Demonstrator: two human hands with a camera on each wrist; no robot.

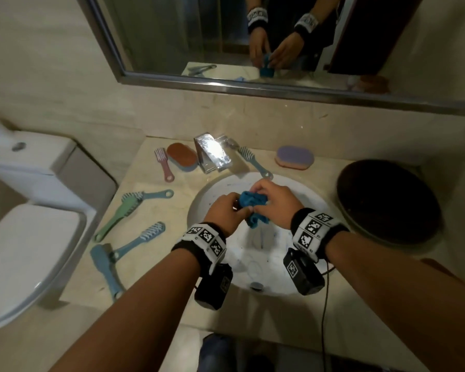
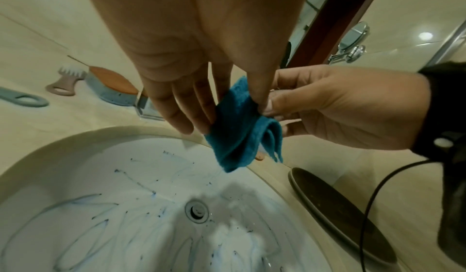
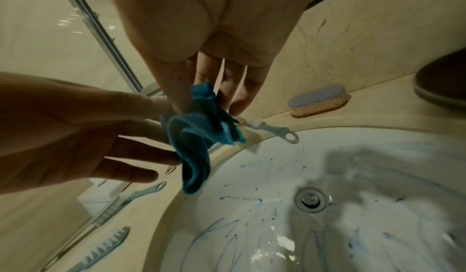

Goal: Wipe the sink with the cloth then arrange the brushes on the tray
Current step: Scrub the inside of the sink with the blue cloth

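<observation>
- A white toilet [image 1: 24,200] is standing at the far left, beside the beige counter [image 1: 156,267].
- On the counter left of the basin, a green brush [image 1: 118,214] is lying across a blue-handled brush [image 1: 156,194], and two more blue brushes [image 1: 138,241] are lying nearer the front edge, one crossing the other.
- Towards the back wall, a pink brush [image 1: 163,163] is lying just beside an oval orange-topped brush [image 1: 182,157], which is sitting next to the chrome tap [image 1: 212,155].
- The left hand [image 1: 222,212] is pinching the blue cloth [image 1: 253,208] between thumb and fingers, the other fingers pointing down fairly straight in the left wrist view.
- The cloth is hanging bunched and folded between both hands, above the back part of the white sink [image 1: 274,272], not touching it.
- The sink is showing blue streaks and dark specks around the drain [image 2: 198,211].
- The right hand [image 1: 275,200] is gripping the other side of the cloth, its thumb and fingertips closing on the folds.
- A light blue brush [image 1: 254,161] is lying behind the hands, its looped handle end reaching the sink's rim.
- An oval purple-topped brush [image 1: 294,158] is resting by the back wall to the right.
- The dark round tray [image 1: 387,202] is sitting on the counter at the far right, just beside the sink.
</observation>
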